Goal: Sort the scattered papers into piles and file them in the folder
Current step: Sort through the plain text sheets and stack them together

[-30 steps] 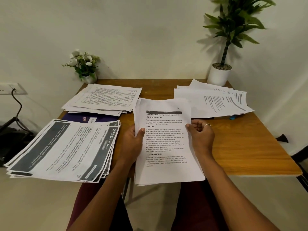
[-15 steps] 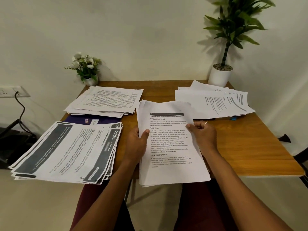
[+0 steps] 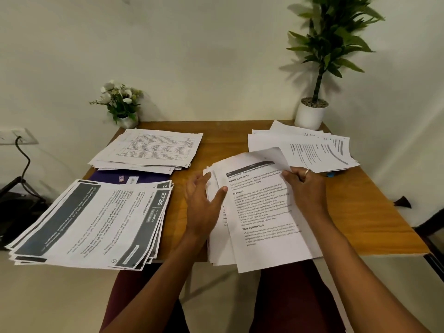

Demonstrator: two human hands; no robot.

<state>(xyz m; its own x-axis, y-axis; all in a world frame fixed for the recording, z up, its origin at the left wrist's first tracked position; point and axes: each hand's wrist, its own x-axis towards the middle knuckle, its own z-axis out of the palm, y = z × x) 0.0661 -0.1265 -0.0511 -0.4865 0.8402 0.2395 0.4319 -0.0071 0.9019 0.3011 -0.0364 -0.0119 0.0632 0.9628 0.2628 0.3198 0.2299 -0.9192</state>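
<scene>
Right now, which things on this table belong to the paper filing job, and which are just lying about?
Job: centre stack, its top sheet in the right hand, left hand resting on it; dark-banner pile; rear-left pile; rear-right pile; purple folder.
Lying about: flower pot; tall plant; wall socket.

Our left hand (image 3: 204,207) reaches forward, fingers straight; our right hand (image 3: 306,186) curls, its grip pinching the top sheet (image 3: 262,227)
</scene>
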